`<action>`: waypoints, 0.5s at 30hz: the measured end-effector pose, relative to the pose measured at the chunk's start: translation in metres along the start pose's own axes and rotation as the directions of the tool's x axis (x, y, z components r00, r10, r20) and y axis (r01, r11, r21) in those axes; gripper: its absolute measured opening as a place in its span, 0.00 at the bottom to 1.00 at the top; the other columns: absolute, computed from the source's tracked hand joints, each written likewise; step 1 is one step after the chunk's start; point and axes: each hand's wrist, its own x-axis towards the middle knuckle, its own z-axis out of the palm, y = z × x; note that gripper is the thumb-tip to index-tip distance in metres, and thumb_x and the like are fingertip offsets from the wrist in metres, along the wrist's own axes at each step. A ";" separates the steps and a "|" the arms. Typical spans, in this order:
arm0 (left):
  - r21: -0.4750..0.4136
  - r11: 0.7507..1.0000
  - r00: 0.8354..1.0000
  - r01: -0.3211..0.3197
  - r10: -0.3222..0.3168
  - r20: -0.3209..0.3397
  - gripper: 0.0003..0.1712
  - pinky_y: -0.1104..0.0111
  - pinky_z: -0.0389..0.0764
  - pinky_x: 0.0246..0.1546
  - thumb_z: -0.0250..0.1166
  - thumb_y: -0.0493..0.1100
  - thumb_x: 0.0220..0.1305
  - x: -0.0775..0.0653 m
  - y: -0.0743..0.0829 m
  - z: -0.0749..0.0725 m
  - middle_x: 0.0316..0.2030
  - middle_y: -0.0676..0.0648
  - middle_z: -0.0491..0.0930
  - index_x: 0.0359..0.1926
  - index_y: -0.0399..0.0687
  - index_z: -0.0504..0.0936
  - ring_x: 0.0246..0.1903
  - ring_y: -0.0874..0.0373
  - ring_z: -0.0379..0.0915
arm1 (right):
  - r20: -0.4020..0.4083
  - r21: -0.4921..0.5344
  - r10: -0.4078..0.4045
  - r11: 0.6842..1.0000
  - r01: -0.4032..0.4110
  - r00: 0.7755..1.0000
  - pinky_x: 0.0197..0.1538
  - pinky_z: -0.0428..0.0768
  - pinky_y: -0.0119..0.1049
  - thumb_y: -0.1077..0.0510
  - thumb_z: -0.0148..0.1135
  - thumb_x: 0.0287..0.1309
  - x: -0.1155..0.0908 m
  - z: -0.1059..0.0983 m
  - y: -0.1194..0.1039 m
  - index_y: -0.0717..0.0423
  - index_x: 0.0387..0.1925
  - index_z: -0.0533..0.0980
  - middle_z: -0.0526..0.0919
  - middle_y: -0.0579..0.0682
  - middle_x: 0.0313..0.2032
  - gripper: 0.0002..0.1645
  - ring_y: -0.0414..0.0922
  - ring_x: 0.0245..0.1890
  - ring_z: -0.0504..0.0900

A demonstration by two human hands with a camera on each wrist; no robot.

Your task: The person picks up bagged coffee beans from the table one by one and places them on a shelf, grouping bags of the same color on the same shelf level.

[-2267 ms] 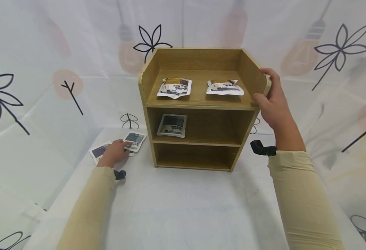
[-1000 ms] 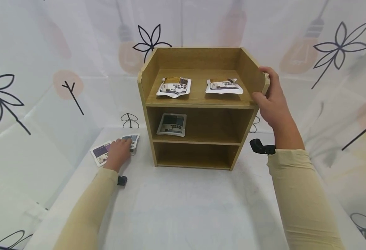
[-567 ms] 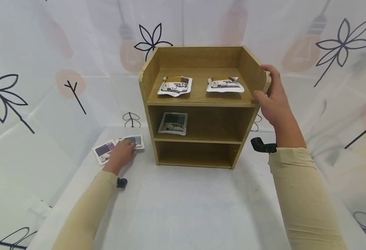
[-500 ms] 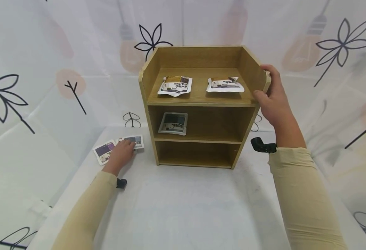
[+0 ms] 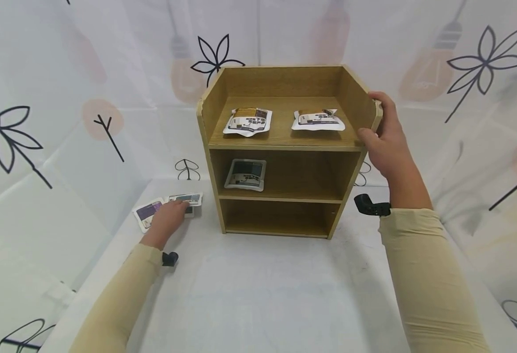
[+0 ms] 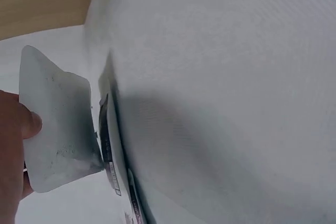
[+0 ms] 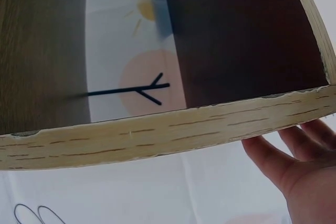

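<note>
Left grip [image 5: 168, 218]: pinching, your thumb on the plain face of the lifted pouch; your fingers on its other side are mostly hidden.
Held pouch [image 6: 60, 116]: in your left grip, tilted, one edge low and close over the lower pouch [image 5: 190, 213]; whether those two touch, you cannot tell. I would raise that low edge straight up before moving sideways, so it should not drag what is under it. A flat, moderate pinch should do; squeezing harder may buckle it.
Lower pouch: just beneath your left fingertips, partly covered, lying on the tabletop [image 5: 249, 284].
Purple pouch [image 5: 147, 213]: just left of your left grip, lying flat; your knuckles could nudge it, so lift cleanly.
Shelf [image 5: 280, 147]: upright, right of your left grip and apart from it.
Middle pouch [image 5: 246, 175]: right of and beyond your left grip, lying toward the left side of the middle tier.
Top pouches [image 5: 247, 121]: two, higher than your left grip, on the top tier.
Right grip [image 5: 385, 139]: well apart from your left one, thumb and fingers clasping the front edge of the right side panel. Light, even pressure there should steady it without shifting it.
</note>
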 end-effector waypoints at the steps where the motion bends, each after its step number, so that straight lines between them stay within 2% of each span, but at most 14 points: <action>1: -0.004 1.000 1.000 0.015 -0.015 0.000 0.14 0.53 0.82 0.44 0.53 0.34 0.66 0.000 -0.001 -0.001 0.43 0.38 0.84 0.48 0.40 0.81 0.41 0.42 0.82 | 0.000 0.000 0.000 1.000 0.000 1.000 0.62 0.68 0.58 0.60 0.43 0.62 0.000 0.000 0.000 0.20 0.68 0.49 0.57 0.53 0.69 0.40 0.51 0.63 0.64; 5: -0.009 0.998 0.998 0.062 -0.062 0.002 0.16 0.52 0.83 0.41 0.52 0.33 0.65 -0.001 -0.003 -0.008 0.41 0.38 0.85 0.49 0.39 0.81 0.37 0.42 0.82 | 0.003 0.002 -0.003 1.000 0.003 1.000 0.62 0.68 0.59 0.61 0.43 0.62 0.001 0.000 0.001 0.21 0.68 0.49 0.57 0.53 0.69 0.40 0.51 0.63 0.64; 11: -0.032 0.990 0.991 0.136 -0.135 0.024 0.19 0.51 0.80 0.50 0.53 0.32 0.65 -0.003 -0.002 -0.021 0.51 0.36 0.81 0.57 0.39 0.77 0.48 0.40 0.80 | -0.007 -0.004 -0.009 1.000 0.009 1.000 0.61 0.69 0.59 0.61 0.43 0.61 0.001 0.000 0.001 0.20 0.68 0.50 0.58 0.53 0.67 0.41 0.51 0.62 0.65; 15: -0.044 0.986 0.987 0.163 -0.163 0.016 0.20 0.51 0.80 0.52 0.53 0.33 0.66 -0.005 -0.001 -0.028 0.53 0.36 0.81 0.58 0.40 0.76 0.50 0.40 0.80 | -0.012 -0.005 -0.006 1.000 0.006 1.000 0.61 0.69 0.60 0.62 0.43 0.61 0.002 0.001 0.001 0.20 0.67 0.50 0.58 0.52 0.68 0.41 0.52 0.62 0.64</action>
